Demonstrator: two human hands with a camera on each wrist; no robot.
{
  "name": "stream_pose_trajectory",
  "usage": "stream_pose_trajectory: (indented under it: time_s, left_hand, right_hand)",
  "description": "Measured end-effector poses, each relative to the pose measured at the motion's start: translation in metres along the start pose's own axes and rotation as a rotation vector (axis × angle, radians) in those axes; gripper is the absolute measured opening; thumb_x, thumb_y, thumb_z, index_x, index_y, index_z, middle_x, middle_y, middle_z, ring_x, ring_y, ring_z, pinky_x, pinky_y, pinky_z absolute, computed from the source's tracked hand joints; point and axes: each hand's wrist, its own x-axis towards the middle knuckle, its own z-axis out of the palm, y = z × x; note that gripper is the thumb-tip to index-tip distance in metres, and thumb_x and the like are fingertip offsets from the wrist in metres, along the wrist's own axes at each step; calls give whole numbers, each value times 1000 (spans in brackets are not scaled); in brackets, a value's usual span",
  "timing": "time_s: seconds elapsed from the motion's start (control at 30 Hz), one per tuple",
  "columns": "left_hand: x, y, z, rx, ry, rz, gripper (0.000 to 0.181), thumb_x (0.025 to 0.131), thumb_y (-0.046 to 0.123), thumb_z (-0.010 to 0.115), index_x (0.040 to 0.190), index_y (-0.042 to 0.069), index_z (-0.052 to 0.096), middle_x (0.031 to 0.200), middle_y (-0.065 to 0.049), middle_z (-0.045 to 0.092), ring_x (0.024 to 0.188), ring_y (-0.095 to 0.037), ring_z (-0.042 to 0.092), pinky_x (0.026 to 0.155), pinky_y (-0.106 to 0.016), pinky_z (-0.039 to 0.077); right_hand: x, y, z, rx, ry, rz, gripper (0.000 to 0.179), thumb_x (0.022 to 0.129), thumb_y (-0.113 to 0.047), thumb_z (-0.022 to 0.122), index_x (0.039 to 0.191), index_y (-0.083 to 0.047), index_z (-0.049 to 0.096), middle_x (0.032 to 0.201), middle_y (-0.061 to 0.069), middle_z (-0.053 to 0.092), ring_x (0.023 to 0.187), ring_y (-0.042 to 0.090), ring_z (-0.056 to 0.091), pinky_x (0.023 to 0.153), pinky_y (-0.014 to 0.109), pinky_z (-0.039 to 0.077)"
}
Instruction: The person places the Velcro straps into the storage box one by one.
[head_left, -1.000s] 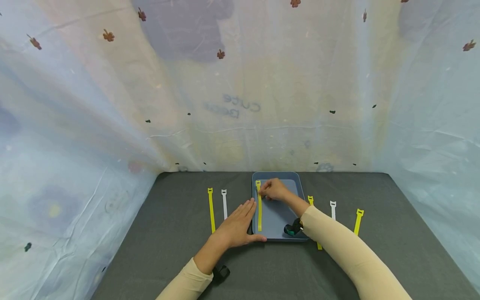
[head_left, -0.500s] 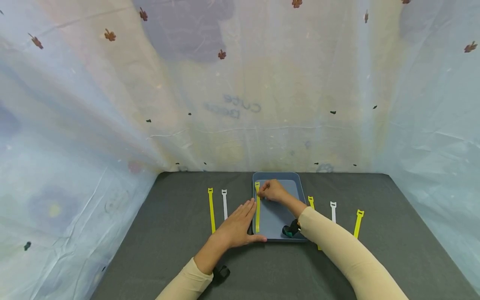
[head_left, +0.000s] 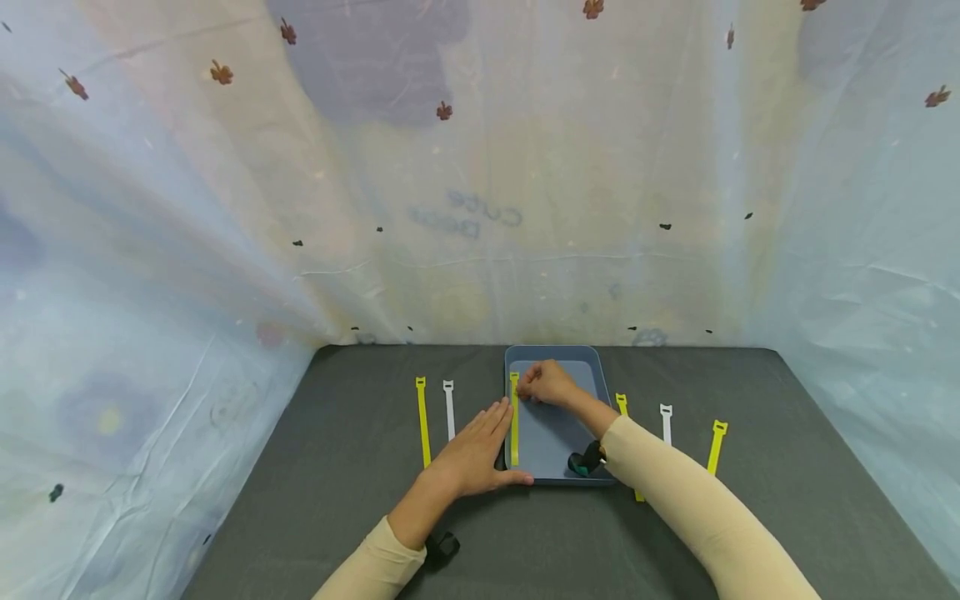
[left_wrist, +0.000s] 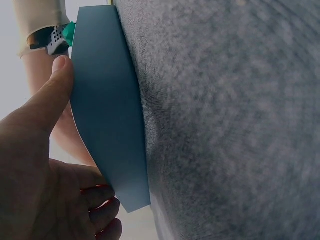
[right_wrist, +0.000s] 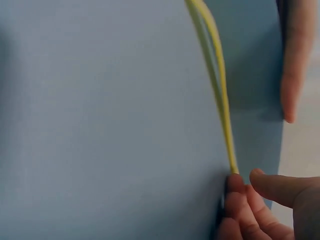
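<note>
Smooth matt plastic tray, rough cloth — also matt, glossy plastic-looking sheeting

Yellow strap: thin, flat, slightly wider slotted head at far end. Lies inside tray along its left wall, running near to far, tail by the near-left corner. Right hand, fingers curled, touches strap just below head. Right wrist view shows a curved edge and a second yellow line beside it; can't tell if that's strap or reflection. Tray: blue-gray, shallow, rounded rectangle, sloped walls, upright, long sides running away from person. Left hand touches it: fingers at left side, thumb on near rim.
</note>
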Motion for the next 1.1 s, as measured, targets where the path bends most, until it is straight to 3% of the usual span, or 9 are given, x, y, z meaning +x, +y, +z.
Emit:
stream_pose_trajectory:
  time_s: [0.23,0.4,0.67,0.83,1.1]
  left_hand:
    - [0,1,1,-15,-9,-16,119,93,80,61,173,5,13,181,-12,9,167,-26,11,135,-44,18]
    - [1,0,2,-22,-5,-19,121,93,80,62,173,5,12,181,-12,9,167,-26,12,135,-44,18]
    - [1,1,0,-31,-4,-18,121,93,79,64,172,4,13,181,-13,10,166,-28,13,135,-44,19]
    - [1,0,0,-21,13,-9,121,92,79,65,172,2,15,180,-15,12,166,-29,15,134,-45,20]
    - [0,0,2,-21,19,-5,121,92,79,65,172,3,15,180,-15,12,166,-29,15,135,-44,19]
  right_hand:
    - [-13,-5,-16,-3,-47,9,16,102,-11,74,106,5,73,95,17,78,88,37,76,68,29,59]
    - [-25,-2,-33,-8,-45,-63,16,104,-12,73,109,3,73,94,14,74,89,41,75,69,34,61]
    - [-48,10,-54,-112,62,-185,15,103,-20,74,104,-6,76,95,7,73,85,20,69,72,38,59]
    - [-64,13,-62,-91,83,-166,14,104,-22,74,106,-8,76,97,5,74,90,21,70,79,43,60]
    - [-91,18,-76,-87,134,-138,14,104,-21,74,109,-8,75,99,5,75,86,17,70,74,35,58]
